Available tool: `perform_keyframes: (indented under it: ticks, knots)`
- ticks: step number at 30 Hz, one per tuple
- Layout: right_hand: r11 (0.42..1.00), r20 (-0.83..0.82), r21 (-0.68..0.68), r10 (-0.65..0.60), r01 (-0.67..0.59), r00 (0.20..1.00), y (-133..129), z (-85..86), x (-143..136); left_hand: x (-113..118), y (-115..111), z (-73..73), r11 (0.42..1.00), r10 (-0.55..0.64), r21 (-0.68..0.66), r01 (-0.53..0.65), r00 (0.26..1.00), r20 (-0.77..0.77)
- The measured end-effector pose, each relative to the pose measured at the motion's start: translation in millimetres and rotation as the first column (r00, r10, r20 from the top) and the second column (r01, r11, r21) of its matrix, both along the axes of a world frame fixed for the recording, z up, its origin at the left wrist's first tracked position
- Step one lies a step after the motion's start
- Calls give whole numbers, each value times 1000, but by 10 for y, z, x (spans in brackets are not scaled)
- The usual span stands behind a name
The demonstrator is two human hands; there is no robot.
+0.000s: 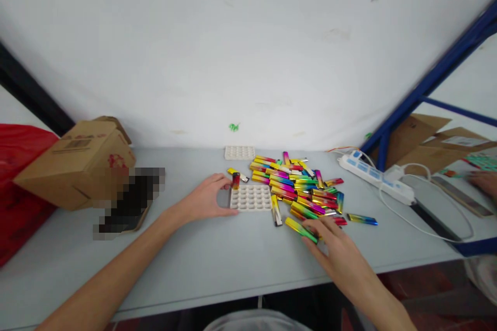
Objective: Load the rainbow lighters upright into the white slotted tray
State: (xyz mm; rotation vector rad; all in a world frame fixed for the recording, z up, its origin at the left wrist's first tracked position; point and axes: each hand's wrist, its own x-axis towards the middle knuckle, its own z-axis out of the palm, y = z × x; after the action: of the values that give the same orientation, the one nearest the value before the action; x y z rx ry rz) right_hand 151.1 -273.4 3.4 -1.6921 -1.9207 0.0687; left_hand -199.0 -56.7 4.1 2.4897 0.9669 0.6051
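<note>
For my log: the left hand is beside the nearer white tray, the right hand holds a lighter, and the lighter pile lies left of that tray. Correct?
No: the head view shows the lighter pile right of the nearer tray. The left hand is beside that tray; the right hand holds a lighter.

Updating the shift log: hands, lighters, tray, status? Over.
Right hand holding yellow-green lighter. Left hand at left end of tray. Upright lighter at tray's far-left corner. Possibly in the way: loose lighter beside tray's right edge.
</note>
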Motion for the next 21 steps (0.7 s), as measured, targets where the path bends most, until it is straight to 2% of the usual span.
perform_keyframes:
  ticks: [3, 5, 7, 10, 12, 14, 16, 17, 19, 21]
  knots:
    - [999, -247, -30, 26, -34, 969, 157, 184, 80, 9, -2, 0, 1000, -6, 1, 6, 1000, -2]
    - [998, -434, -38, 37, -59, 900, 343, 263, 62, 13, -2, -4, 1000, 1, 1, -1, 1000, -5]
    - [996, -650, -37, 38, -82, 759, 602, 311, -31, 12, -5, -8, 1000, 5, 1, -5, 1000, -5]
    - [991, -847, -53, 22, -125, 532, 1072, 387, -286, 3, -13, -9, 1000, 2, 10, -2, 1000, -5]
    - [976, -935, -51, 29, -213, 354, 1371, 460, -492, -4, -13, -12, 1000, 0, 16, 0, 1000, -5]
    - [941, -969, -23, 61, -338, 238, 1606, 524, -682, -8, -7, -20, 1000, -3, 13, 3, 1000, -7]
    - [896, -974, -17, 85, -444, 209, 1753, 543, -825, -11, 1, -29, 1000, -6, 4, 6, 1000, -9]
    - [878, -970, -33, 87, -478, 226, 1793, 528, -873, -11, 4, -33, 1000, -8, 0, 8, 1000, -10]
    - [860, -948, -84, 87, -503, 308, 1814, 457, -925, -11, 5, -33, 1000, -13, -2, 13, 1000, -9]
    - [872, -899, -120, 107, -475, 424, 1779, 365, -931, -8, 1, -24, 1000, -20, 1, 20, 1000, -10]
